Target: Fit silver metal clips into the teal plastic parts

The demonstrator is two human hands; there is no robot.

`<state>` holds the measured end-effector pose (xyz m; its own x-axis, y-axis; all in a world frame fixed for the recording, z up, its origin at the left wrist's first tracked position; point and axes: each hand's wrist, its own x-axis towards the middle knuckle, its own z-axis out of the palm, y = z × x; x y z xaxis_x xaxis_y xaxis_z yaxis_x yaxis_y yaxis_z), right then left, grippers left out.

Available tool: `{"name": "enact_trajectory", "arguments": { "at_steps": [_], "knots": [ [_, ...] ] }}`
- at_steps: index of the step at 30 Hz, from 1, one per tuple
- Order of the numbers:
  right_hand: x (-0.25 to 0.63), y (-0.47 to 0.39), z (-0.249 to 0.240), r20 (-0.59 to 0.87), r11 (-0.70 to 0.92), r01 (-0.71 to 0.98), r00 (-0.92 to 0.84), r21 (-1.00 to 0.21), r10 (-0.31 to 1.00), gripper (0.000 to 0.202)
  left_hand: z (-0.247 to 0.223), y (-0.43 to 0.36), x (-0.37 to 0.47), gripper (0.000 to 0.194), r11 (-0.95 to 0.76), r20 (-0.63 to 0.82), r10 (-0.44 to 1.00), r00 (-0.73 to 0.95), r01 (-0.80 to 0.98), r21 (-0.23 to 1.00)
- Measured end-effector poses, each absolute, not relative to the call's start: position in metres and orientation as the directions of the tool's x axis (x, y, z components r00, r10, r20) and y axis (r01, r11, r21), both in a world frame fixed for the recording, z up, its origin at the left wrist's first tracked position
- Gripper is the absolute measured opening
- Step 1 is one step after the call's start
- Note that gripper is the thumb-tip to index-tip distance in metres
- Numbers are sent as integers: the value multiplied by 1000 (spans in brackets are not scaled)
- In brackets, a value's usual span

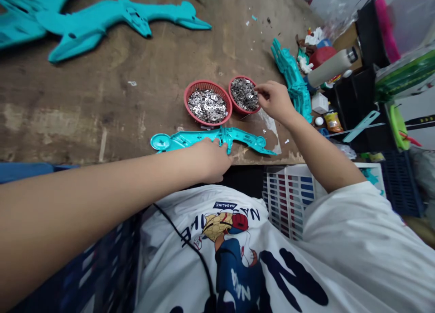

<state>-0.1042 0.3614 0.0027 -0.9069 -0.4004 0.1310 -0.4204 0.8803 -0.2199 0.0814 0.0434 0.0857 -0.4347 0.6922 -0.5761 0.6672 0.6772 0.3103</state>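
A long teal plastic part lies at the near edge of the table, with a round disc at its left end. My left hand grips its middle, fingers curled over the part and holding it against the wood. Behind it stand two red plastic baskets. The larger basket holds many shiny metal clips; the smaller basket is full of darker small metal pieces. At the right rim of the smaller one is my right hand, its thumb and fingers pinched together. Whatever is between those fingertips is too small to make out.
More teal parts lie at the back left of the table. Another stack of teal parts is on the right, beside a pale bottle and a small white box. A white crate stands below the table edge.
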Motion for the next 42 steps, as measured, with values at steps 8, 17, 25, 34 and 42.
{"name": "enact_trajectory", "arguments": {
  "at_steps": [8, 17, 25, 34, 42],
  "knots": [
    [-106, 352, 7, 141, 844, -406, -914, -350, -381, 20, 87, 38, 73, 69, 634, -567, 716, -406, 719, 285],
    [-21, 329, 57, -14, 340, -31, -992, -940, -129, 35, 43, 35, 35, 29, 486, 246, 593, -767, 585, 649],
    [40, 284, 63, -271, -61, 291, -936, -955, -224, 58, 41, 43, 48, 22, 412, 366, 378, -851, 508, 756],
    [23, 295, 67, -133, -312, 198, -967, -929, -215, 51, 79, 66, 0, 18, 518, 431, 520, -738, 673, 528],
    [-17, 324, 83, 114, -214, -92, -989, -972, -92, 46, 75, 88, -62, 42, 539, 559, 522, -644, 757, 368]
  ]
}}
